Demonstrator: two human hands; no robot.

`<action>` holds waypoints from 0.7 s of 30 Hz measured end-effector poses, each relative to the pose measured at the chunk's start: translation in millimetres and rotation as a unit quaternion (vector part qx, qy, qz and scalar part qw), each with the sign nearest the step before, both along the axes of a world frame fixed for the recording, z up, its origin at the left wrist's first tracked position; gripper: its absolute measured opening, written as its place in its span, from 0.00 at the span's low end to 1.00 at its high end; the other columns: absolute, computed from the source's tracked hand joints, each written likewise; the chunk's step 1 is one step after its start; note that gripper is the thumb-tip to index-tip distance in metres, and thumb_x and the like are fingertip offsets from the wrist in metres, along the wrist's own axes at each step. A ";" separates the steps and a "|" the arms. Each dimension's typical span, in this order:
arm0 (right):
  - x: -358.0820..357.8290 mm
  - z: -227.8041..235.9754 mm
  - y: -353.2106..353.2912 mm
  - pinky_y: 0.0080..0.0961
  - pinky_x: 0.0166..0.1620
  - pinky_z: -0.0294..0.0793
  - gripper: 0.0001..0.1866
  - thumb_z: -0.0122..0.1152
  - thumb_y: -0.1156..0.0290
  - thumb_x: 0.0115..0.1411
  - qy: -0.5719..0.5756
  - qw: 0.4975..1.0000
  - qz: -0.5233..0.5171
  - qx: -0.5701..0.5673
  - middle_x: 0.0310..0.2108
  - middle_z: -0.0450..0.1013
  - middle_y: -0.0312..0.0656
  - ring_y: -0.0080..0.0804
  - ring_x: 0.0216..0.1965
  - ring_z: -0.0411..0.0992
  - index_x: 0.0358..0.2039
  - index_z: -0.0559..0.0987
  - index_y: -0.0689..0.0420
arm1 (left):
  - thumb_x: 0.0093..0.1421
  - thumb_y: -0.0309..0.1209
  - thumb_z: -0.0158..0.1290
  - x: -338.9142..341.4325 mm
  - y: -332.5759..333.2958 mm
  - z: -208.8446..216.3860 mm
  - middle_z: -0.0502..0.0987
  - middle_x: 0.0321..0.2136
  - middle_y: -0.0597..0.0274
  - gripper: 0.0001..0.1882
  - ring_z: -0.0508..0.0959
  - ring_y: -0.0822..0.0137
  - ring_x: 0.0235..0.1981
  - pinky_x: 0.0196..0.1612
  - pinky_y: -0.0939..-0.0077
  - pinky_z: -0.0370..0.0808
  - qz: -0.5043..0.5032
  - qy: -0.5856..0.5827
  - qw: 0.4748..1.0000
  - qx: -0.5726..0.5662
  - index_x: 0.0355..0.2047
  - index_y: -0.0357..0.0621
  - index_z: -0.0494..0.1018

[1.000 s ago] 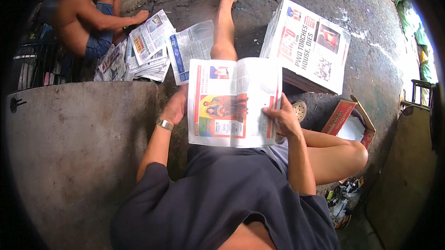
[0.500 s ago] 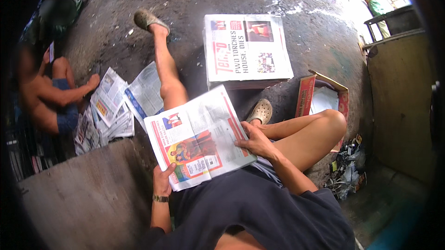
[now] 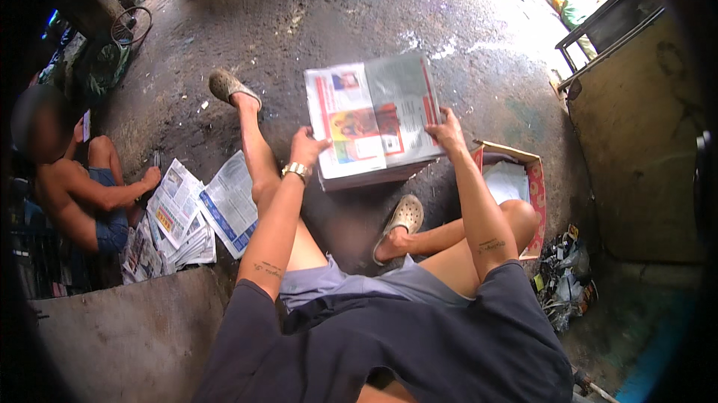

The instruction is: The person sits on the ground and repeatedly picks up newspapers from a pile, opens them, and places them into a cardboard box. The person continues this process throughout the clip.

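Observation:
An opened-out newspaper [image 3: 370, 115] with a coloured picture and red borders lies over the stack of newspapers [image 3: 378, 178] on the floor in front of me. My left hand [image 3: 305, 150] grips its near left edge, thumb on top and a watch on the wrist. At the right edge, my right hand [image 3: 447, 134] pinches the sheet, its arm stretched forward. Both hands are closed on the paper. Whether the sheet rests fully on the stack I cannot tell.
Spread newspapers [image 3: 176, 212] lie on the floor at left beside a seated person [image 3: 82, 190] with a phone. An open red box [image 3: 532, 194] holds pale paper, right of my leg. Plastic litter [image 3: 565, 283] lies behind it, near a wooden panel [image 3: 636, 141].
The newspaper has moved from my lap forward onto the stack, covering its former top page. Both my arms have stretched forward with it.

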State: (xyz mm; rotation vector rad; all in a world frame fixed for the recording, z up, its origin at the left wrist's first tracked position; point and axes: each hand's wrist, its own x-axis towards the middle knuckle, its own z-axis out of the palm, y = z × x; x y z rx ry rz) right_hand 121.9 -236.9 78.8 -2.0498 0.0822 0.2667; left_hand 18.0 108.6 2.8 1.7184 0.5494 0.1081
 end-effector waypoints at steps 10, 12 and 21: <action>-0.6 -19.7 -18.8 0.33 0.47 0.74 0.30 0.68 0.67 0.47 -0.006 0.988 -0.031 -0.151 0.38 0.78 0.49 0.38 0.41 0.77 0.54 0.75 0.53 | 0.46 0.28 0.65 -6.5 -25.5 29.1 0.82 0.32 0.51 0.20 0.83 0.61 0.35 0.42 0.69 0.77 0.014 0.092 0.990 0.106 0.41 0.37 0.76; 0.2 -15.1 -13.7 0.32 0.46 0.74 0.31 0.68 0.67 0.47 -0.008 0.988 -0.031 -0.154 0.37 0.78 0.48 0.37 0.40 0.77 0.54 0.74 0.52 | 0.46 0.28 0.65 -7.1 -24.1 29.9 0.82 0.32 0.51 0.20 0.83 0.61 0.35 0.42 0.69 0.77 0.022 0.096 0.989 0.107 0.41 0.37 0.76; 4.6 -13.9 -14.8 0.35 0.47 0.73 0.31 0.68 0.66 0.48 0.020 0.983 -0.015 -0.180 0.40 0.78 0.47 0.40 0.44 0.77 0.55 0.74 0.50 | 0.46 0.33 0.64 -11.8 -28.4 41.8 0.82 0.33 0.48 0.21 0.82 0.56 0.38 0.44 0.66 0.77 0.017 0.113 0.979 0.170 0.42 0.40 0.77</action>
